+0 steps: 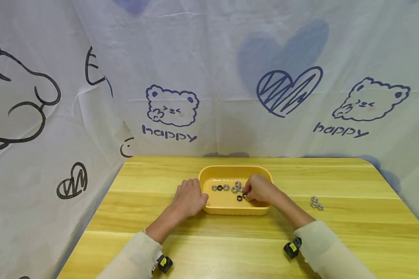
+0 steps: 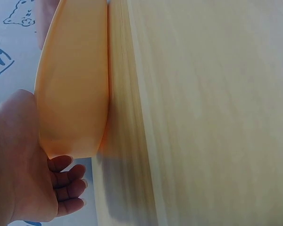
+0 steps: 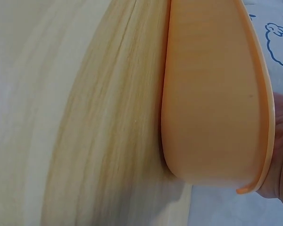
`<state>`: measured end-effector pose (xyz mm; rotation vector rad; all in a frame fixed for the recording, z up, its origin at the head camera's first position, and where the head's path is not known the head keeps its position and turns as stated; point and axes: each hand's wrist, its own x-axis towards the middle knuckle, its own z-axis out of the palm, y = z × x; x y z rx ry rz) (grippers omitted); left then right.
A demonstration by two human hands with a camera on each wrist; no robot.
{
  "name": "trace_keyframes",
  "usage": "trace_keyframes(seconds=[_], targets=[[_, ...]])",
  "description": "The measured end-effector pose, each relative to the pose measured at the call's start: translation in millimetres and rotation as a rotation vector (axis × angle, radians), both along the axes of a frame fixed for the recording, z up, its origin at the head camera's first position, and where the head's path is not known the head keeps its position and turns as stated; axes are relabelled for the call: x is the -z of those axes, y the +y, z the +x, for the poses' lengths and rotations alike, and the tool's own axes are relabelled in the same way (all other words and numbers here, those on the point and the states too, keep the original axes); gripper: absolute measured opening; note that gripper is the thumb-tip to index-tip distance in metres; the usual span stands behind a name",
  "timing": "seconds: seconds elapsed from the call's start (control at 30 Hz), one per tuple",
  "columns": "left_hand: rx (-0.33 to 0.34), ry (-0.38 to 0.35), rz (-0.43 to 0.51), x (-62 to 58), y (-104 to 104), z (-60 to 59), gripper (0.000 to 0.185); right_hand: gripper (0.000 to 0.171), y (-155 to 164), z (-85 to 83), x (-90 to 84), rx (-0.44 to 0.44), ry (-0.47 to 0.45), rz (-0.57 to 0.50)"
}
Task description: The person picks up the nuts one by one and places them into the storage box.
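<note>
Pale yellow wood-grain desk (image 1: 230,240) with a rounded far corner, smooth and lightly streaked. Behind and to the left, a creased white cloth backdrop (image 1: 209,58) printed with blue bears, a scribbled heart and the word "happy".

At left, left hand (image 1: 189,199) lying on the desk against the left end of the tray, cream sleeve (image 1: 132,259) behind it; fingers relaxed and lightly curled, resting on the tray's outer wall without gripping it.

At centre, shallow oval tray (image 1: 230,211) of smooth orange-yellow plastic with a rolled rim, standing near the far middle of the desk. Inside it, a loose scatter of small hexagonal metal nuts (image 1: 225,187), silver and dark.

Right hand (image 1: 260,188) reaching over the tray's right rim, fingers bunched downward and pinching a dark nut (image 1: 244,195) on the tray floor, partly hiding the nuts beneath.

Further right, well apart from the tray, a small cluster of silver nuts (image 1: 316,202) lying on the bare desk.
</note>
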<state>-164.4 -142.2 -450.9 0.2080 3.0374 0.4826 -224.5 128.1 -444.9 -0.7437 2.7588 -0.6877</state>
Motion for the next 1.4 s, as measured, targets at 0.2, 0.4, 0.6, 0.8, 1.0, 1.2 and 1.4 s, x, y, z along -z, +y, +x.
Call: trace_keyframes(seconds=[0.2, 0.4, 0.6, 0.8, 1.0, 1.2, 1.4], targets=[[-0.004, 0.005, 0.002, -0.2, 1, 1.4, 0.034, 0.01, 0, 0.9, 0.4, 0.013, -0.02, 0.004], [-0.008, 0.002, -0.003, -0.8, 0, 1.5, 0.034, 0.011, -2, 2.3, -1.4, 0.028, -0.036, 0.017], [-0.008, 0.004, -0.005, -2.4, 1, 1.5, 0.034, 0.012, -3, 2.4, -3.1, 0.049, -0.061, 0.033], [-0.007, 0.003, -0.002, -2.0, 2, 2.0, 0.033, 0.011, -3, 3.7, -1.4, 0.064, -0.058, 0.038], [-0.006, 0.01, -0.003, -2.0, 2, 1.4, 0.032, 0.012, -3, 7.1, -4.3, 0.065, -0.046, 0.047], [-0.007, 0.004, -0.008, -1.8, 2, 0.6, 0.032, 0.014, -4, 10.7, -6.0, 0.064, -0.042, 0.064], [-0.012, 0.002, -0.01, -0.7, 1, 0.5, 0.033, 0.014, -4, 13.0, -5.2, 0.05, -0.016, 0.085]])
